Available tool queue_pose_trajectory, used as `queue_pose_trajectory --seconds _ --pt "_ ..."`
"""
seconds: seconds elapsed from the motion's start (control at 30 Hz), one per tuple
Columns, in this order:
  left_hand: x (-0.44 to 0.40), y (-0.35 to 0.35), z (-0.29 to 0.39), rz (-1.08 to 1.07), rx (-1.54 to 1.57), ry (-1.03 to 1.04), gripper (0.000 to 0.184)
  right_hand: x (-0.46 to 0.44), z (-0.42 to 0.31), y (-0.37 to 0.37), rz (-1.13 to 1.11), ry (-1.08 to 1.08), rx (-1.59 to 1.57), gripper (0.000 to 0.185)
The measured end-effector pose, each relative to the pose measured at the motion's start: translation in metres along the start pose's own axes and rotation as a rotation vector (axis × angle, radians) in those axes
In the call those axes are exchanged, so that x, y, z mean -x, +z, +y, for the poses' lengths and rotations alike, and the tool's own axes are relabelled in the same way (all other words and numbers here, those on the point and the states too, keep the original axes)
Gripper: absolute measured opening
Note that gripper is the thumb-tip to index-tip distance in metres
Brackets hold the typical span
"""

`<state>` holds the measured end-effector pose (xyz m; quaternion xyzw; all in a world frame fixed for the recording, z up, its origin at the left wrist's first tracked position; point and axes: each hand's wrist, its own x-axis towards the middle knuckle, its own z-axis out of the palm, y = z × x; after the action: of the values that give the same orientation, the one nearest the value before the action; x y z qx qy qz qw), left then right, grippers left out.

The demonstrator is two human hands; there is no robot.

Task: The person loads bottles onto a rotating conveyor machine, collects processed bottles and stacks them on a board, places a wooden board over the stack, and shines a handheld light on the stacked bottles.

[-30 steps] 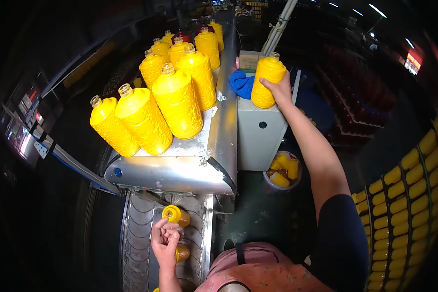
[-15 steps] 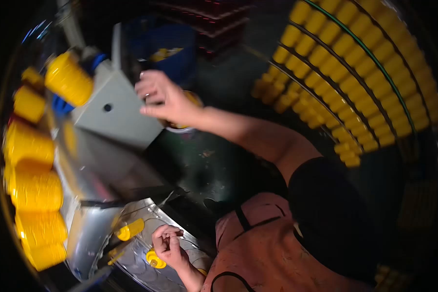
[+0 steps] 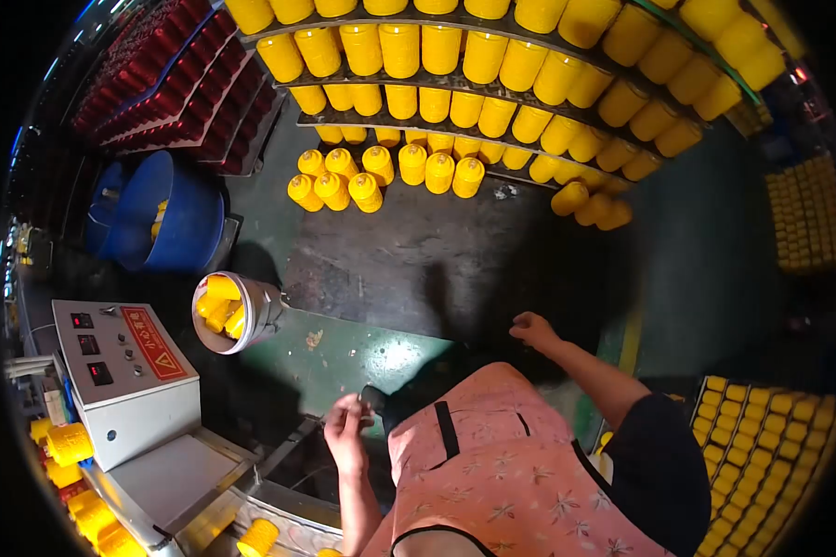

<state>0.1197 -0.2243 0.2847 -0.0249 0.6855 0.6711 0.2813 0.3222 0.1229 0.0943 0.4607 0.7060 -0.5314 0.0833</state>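
My left hand (image 3: pixel 346 431) is raised beside the pink floral apron (image 3: pixel 506 446), its fingers loosely bent and apart, with nothing seen in them. A dark shape (image 3: pixel 373 399), perhaps a shoe, shows just past its fingertips. Out in front on the other side, my right hand (image 3: pixel 533 330) hangs over the dark floor with its fingers curled in; no object shows in it. Neither hand touches anything. Several yellow canisters with narrow tops (image 3: pixel 364 192) stand upright on the floor ahead, before a stack of layered yellow canisters (image 3: pixel 399 50).
At left are a grey control box (image 3: pixel 139 408) with a red warning label, a white bucket (image 3: pixel 271 306) holding yellow pieces, and a blue tub (image 3: pixel 195 218). Red stacked goods (image 3: pixel 158 84) rise behind. A rack of yellow canisters (image 3: pixel 762 446) stands at right.
My view has swung from the machine toward the stacked canisters. My right hand has dropped from near the control box, its fingers curling in. My left hand has left the area above the metal worktop.
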Motion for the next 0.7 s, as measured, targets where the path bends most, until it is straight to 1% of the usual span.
queue_pose_trajectory --seconds 0.07,0.17,0.2,0.23,0.27,0.3,0.33,0.4,0.47,0.5,0.53,0.57,0.6,0.63,0.67,0.7 --pt "-0.024 0.041 0.006 -0.086 -0.087 -0.052 0.019 -0.016 -0.016 -0.027 -0.021 0.019 -0.324 0.043" --pt "-0.074 0.076 0.011 -0.128 -0.182 -0.072 0.022 -0.047 -0.037 -0.045 -0.087 -0.014 -0.381 0.039" --pt "-0.094 0.084 0.013 -0.105 -0.210 -0.077 0.022 -0.063 -0.033 -0.045 -0.118 -0.021 -0.375 0.039" --pt "-0.121 0.087 0.007 -0.113 -0.242 -0.051 0.025 -0.078 -0.028 -0.046 -0.118 -0.081 -0.424 0.039" --pt "-0.149 0.092 0.007 -0.074 -0.267 -0.041 0.025 -0.095 -0.022 -0.045 -0.117 -0.139 -0.474 0.039" --pt "-0.183 0.091 0.001 -0.052 -0.263 -0.037 0.026 -0.109 -0.020 -0.046 -0.144 -0.143 -0.469 0.039" --pt "-0.216 0.096 -0.002 -0.022 -0.322 -0.016 0.026 -0.119 -0.017 -0.050 -0.125 -0.121 -0.467 0.037" --pt "-0.292 0.105 -0.014 0.024 -0.341 0.015 0.026 -0.136 -0.019 -0.060 -0.121 -0.099 -0.459 0.036" --pt "-0.369 0.124 -0.028 0.032 -0.320 0.136 0.025 -0.146 -0.017 -0.066 -0.076 -0.090 -0.446 0.032" --pt "-0.411 0.133 -0.037 0.024 -0.348 0.212 0.027 -0.152 -0.007 -0.065 -0.055 -0.060 -0.463 0.031" --pt "-0.457 0.142 -0.053 0.066 -0.473 0.321 0.029 -0.155 0.005 -0.061 -0.030 -0.024 -0.478 0.030" --pt "-0.487 0.160 -0.055 0.071 -0.527 0.438 0.030 -0.160 0.013 -0.055 -0.028 -0.010 -0.475 0.030" --pt "-0.516 0.182 -0.052 0.120 -0.644 0.543 0.029 -0.165 0.019 -0.049 -0.008 0.038 -0.458 0.031" --pt "-0.551 0.200 -0.061 0.113 -0.639 0.591 0.030 -0.169 0.028 -0.045 0.021 0.095 -0.437 0.032" --pt "-0.575 0.214 -0.069 0.086 -0.699 0.647 0.028 -0.177 0.037 -0.036 0.033 0.118 -0.429 0.032" --pt "-0.593 0.227 -0.078 0.110 -0.754 0.818 0.025 -0.183 0.044 -0.026 0.053 0.095 -0.471 0.032"
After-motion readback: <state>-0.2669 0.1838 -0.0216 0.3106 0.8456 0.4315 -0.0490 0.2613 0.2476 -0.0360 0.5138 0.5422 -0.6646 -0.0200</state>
